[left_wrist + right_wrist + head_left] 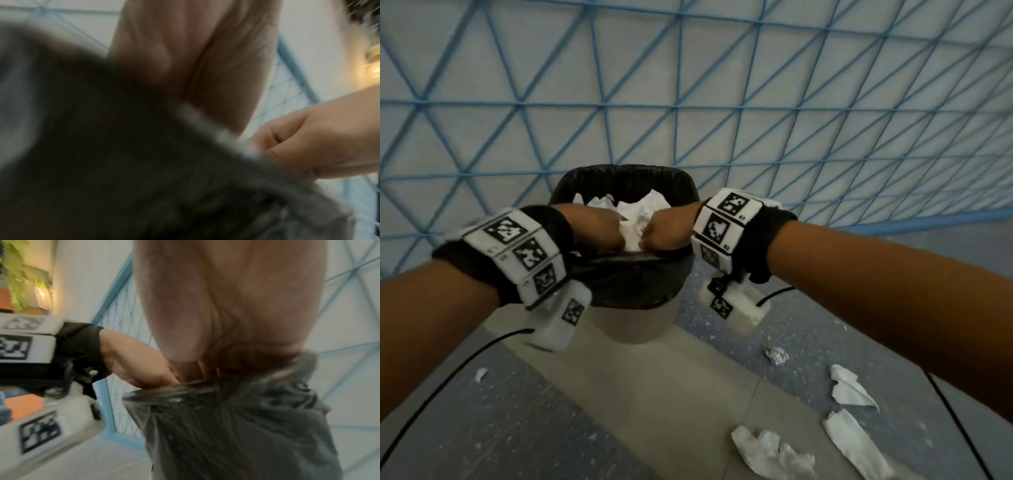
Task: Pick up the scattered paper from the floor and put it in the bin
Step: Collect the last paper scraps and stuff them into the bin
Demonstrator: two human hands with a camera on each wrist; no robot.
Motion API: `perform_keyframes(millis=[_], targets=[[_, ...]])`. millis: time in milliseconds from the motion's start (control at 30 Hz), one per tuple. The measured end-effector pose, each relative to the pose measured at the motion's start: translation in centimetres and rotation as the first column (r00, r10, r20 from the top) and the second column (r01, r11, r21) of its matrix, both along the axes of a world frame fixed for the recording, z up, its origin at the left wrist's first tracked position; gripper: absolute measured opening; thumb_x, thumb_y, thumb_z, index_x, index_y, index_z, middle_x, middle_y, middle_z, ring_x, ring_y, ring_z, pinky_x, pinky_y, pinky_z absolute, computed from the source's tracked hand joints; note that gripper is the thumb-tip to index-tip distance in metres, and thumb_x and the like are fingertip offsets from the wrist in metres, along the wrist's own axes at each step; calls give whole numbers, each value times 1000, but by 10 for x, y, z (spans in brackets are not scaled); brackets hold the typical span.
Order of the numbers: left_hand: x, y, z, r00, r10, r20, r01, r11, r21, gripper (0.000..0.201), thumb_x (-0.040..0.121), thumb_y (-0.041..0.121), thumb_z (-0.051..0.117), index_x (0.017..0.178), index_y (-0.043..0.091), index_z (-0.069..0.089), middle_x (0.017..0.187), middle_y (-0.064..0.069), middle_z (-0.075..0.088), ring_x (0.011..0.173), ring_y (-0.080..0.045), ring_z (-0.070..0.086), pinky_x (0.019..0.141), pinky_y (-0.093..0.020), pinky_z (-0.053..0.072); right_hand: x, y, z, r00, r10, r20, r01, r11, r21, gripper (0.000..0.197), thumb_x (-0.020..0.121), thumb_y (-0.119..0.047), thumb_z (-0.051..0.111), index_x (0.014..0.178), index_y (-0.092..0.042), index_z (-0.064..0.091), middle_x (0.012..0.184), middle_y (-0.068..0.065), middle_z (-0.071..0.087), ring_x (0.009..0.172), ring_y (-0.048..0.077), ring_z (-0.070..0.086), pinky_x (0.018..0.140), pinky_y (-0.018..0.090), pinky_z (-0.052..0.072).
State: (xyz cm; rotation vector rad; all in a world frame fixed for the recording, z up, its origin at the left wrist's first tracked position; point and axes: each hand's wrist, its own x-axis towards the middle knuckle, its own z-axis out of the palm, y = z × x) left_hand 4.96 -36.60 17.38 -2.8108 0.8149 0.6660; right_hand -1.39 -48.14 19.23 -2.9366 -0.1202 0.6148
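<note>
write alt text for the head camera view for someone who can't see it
Both hands, left hand and right hand, grip a wad of white paper over the near rim of a bin lined with a black bag, already holding crumpled paper. More paper scraps lie on the floor at lower right, and a blue lattice wall stands behind.
</note>
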Motion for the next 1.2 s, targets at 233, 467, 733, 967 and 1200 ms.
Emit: perform_keyframes(millis=[233, 467, 733, 967, 1200], targets=[[-20, 9, 52, 929, 18, 370, 59, 978, -198, 44, 92, 26, 38, 134, 17, 47, 135, -20, 51, 119, -40, 51, 102, -45, 41, -56, -55, 19, 880, -320, 351, 23, 767, 641, 32, 89, -1, 48, 119, -4, 60, 125, 11, 63, 114, 18, 58, 94, 20, 45], [-128, -54, -7, 766, -361, 532, 626, 609, -487, 52, 78, 20, 43, 128, 10, 52, 143, -23, 41, 124, -44, 46, 102, -54, 42, -151, -133, -54, 823, -545, 157, 393, 747, 536, 34, 85, 6, 48, 116, -1, 58, 122, 16, 62, 110, 25, 58, 93, 25, 43], [-239, -88, -163, 786, -538, -305, 490, 843, -223, 74, 88, 44, 53, 146, 43, 6, 159, -2, -12, 146, -33, 0, 115, -46, 28, -341, -146, -175, 524, -762, -381, 793, 600, -109, 116, 62, -57, 74, 146, -29, -1, 154, 19, 0, 142, 41, 6, 115, 48, 15], [-272, -87, -227, 833, -551, -57, 501, 794, -345, 49, 53, 34, 71, 98, 35, 52, 107, 2, 54, 86, -20, 45, 52, -27, 56, -380, -99, -202, 444, -813, -377, 889, 452, 73, 133, 50, -63, 77, 144, -34, -12, 155, 9, -13, 143, 34, -2, 116, 48, 19], [-264, -104, -213, 870, -245, -429, -151, 694, -704, 46, 79, 7, 37, 120, 19, 53, 113, -4, 46, 103, -20, 53, 94, -24, 40, -376, -87, -216, 726, -627, -283, 666, 744, 61, 96, 71, -61, 59, 140, -42, -4, 156, 7, -12, 143, 32, 1, 114, 45, 21]])
